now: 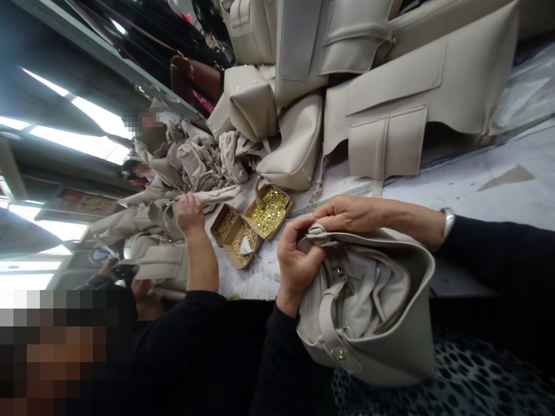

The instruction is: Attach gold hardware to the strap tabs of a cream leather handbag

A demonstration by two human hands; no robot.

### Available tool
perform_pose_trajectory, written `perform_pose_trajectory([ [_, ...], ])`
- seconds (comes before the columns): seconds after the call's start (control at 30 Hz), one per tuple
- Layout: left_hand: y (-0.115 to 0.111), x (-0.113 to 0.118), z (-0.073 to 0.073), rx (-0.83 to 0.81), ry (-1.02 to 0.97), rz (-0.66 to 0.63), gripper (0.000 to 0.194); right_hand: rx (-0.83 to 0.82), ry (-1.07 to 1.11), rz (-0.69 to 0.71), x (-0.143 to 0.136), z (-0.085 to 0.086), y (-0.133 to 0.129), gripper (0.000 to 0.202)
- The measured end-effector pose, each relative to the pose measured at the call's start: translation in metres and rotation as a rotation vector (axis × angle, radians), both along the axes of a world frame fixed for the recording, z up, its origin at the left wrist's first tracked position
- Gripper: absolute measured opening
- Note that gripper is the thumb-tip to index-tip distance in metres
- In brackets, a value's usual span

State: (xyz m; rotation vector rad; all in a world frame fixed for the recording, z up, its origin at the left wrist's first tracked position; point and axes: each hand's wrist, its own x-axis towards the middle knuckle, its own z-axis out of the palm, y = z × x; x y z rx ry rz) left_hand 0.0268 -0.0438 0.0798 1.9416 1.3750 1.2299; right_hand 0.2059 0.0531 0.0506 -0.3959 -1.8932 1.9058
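The view is turned on its side: ceiling lights run down the left edge and the table [477, 185] lies across the upper right.

Both of the person's hands work at the mouth of a beige handbag [390, 346], which sits below the table edge at lower centre-right. Its bottom is partly cut off against a dark spotted fabric [477, 381].

The left hand [299, 260] has its fingers curled shut around the bag's top rim and a strap end. The right hand [351, 214], with a wristwatch [448, 219] on the wrist, pinches the same rim with thumb and fingertips. What lies between the fingertips is hidden. A metal clasp [340, 274] shows inside the opening.

Just beside the hands on the table stand open cardboard boxes [269, 211] of small gold-coloured fittings, too small to identify. Behind them lies a heap of beige bags and cut panels [390, 92].

A co-worker's hand [191, 214] grips pale fabric at left. That person's second hand [143, 300] is mostly hidden.
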Motion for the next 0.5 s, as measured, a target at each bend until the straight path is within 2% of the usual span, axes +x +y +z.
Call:
perform_pose_trajectory([
  [0.17,0.002,0.000,-0.003,-0.041,-0.029,0.005,0.040,-0.077,-0.034,-0.078,-0.001,-0.002,-0.010,0.043],
  [0.23,0.002,0.001,-0.005,-0.060,-0.043,0.021,0.042,-0.107,-0.075,-0.130,-0.002,0.001,-0.013,0.046],
  [0.3,0.002,0.002,-0.006,-0.099,-0.085,0.026,0.048,-0.063,-0.090,-0.201,-0.001,0.009,-0.010,0.050],
  [0.4,0.001,0.003,-0.007,-0.133,-0.180,-0.004,0.054,0.153,-0.092,-0.456,0.013,0.035,-0.007,0.053],
  [0.5,0.000,0.002,-0.006,-0.120,-0.225,0.002,0.049,0.421,-0.084,-0.883,0.040,0.074,-0.032,0.041],
])
